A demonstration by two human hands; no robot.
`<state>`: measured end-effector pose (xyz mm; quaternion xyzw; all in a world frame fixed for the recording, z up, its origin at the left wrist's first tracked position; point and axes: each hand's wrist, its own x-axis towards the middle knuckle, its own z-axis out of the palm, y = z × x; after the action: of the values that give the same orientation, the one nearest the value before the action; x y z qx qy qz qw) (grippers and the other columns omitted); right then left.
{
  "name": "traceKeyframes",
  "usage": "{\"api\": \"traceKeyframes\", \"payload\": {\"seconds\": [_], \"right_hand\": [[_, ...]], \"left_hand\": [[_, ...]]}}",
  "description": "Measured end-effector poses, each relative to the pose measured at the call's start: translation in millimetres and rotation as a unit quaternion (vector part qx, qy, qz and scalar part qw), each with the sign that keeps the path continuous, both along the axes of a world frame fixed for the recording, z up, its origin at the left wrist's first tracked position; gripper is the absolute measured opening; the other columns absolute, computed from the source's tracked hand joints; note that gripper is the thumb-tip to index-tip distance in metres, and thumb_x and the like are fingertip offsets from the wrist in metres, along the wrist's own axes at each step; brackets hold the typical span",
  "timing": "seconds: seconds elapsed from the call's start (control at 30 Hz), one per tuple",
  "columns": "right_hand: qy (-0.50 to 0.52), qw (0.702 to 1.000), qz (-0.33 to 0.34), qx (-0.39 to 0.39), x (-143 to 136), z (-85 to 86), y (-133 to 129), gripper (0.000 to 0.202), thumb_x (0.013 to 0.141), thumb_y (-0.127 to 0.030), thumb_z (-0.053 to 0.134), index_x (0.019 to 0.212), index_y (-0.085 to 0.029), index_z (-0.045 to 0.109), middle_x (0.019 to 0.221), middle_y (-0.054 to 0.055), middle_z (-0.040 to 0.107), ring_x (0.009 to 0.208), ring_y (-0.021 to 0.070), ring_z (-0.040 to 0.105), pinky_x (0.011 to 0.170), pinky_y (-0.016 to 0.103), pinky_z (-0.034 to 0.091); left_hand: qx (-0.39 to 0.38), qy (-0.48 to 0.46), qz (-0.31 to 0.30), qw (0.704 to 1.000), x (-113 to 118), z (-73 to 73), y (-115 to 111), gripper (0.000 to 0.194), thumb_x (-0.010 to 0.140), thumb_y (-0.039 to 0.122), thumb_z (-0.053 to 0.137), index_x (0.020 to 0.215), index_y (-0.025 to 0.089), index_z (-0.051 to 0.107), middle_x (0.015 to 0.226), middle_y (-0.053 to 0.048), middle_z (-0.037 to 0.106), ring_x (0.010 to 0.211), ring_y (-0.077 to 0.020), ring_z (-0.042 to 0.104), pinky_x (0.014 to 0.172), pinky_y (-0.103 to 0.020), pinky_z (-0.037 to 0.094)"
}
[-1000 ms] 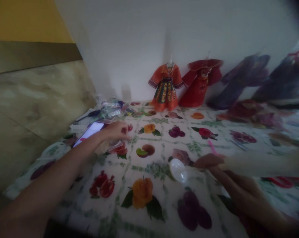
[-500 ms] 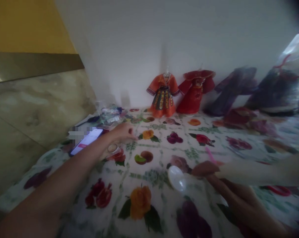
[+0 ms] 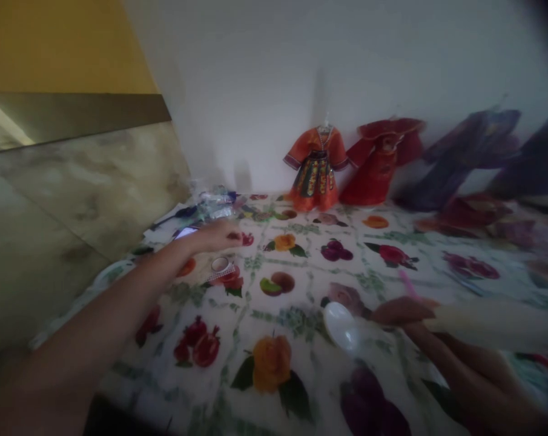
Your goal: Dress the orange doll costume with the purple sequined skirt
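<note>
My left hand reaches over the far left of the table with its fingers curled closed. Whatever they may hold is hidden. Behind its wrist shows a piece of a phone's lit screen. Just below that hand lies a small round ring-like thing, along with a checked strip. At the lower right, my right hand is closed on a white spoon, its oval bowl pointing left above the cloth. A long pale blurred shape crosses that hand; I cannot tell what it is.
Against the white wall stand small costumes: an orange one, a red one, a dark purple one. Clear plastic packaging lies at the back left. A fruit-patterned cloth covers the table. A pink stick shows near my right hand.
The view has turned slightly left, so the costumes sit further right. Less of the phone shows behind my left arm. My right hand keeps its hold on the spoon.
</note>
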<state>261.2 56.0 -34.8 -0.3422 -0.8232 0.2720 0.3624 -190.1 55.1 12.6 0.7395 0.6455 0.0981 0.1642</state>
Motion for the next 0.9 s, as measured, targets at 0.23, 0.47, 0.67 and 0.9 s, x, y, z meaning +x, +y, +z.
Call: {"api": "traceKeyframes", "payload": {"seconds": [0.23, 0.47, 0.67, 0.9], "right_hand": [[-0.008, 1.0, -0.013, -0.021, 6, -12.0, 2, 0.023, 0.088, -0.048, 0.058, 0.091, -0.031, 0.073, 0.092, 0.0, 0.077, 0.086, 0.0262, 0.073, 0.091, 0.038, 0.06], [0.006, 0.995, -0.09, -0.054, 8, -20.4, -5, 0.023, 0.087, -0.05, 0.061, 0.095, -0.033, 0.075, 0.099, 0.0, 0.077, 0.092, 0.0266, 0.073, 0.069, 0.032, 0.064], [-0.027, 0.996, -0.053, -0.069, 7, -6.0, -4, 0.03, 0.089, -0.052, 0.057, 0.087, -0.029, 0.076, 0.088, 0.001, 0.078, 0.083, 0.0245, 0.075, 0.068, 0.03, 0.063], [-0.067, 0.996, -0.036, -0.054, 0, 11.2, -5, 0.036, 0.09, -0.052, 0.051, 0.077, -0.029, 0.075, 0.074, 0.001, 0.077, 0.067, 0.0206, 0.073, 0.06, 0.025, 0.062]], "left_hand": [[-0.03, 0.038, 0.02, 0.999, 3, -9.5, -2, 0.024, 0.075, 0.043, 0.064, 0.077, 0.019, 0.065, 0.077, -0.001, 0.065, 0.068, -0.0162, 0.055, 0.059, -0.025, 0.033], [-0.005, 0.073, 0.063, 0.995, 12, -14.3, 15, 0.04, 0.06, 0.052, 0.075, 0.064, 0.019, 0.054, 0.063, 0.002, 0.053, 0.058, -0.0136, 0.044, 0.054, -0.026, 0.023], [0.002, 0.07, 0.069, 0.995, 15, -26.0, 38, 0.045, 0.057, 0.061, 0.075, 0.065, 0.02, 0.057, 0.065, 0.002, 0.058, 0.06, -0.0141, 0.048, 0.055, -0.026, 0.026], [0.004, 0.047, 0.062, 0.997, 18, -18.9, 43, 0.046, 0.062, 0.064, 0.071, 0.071, 0.02, 0.059, 0.071, 0.001, 0.062, 0.063, -0.0156, 0.053, 0.055, -0.026, 0.03]]}}
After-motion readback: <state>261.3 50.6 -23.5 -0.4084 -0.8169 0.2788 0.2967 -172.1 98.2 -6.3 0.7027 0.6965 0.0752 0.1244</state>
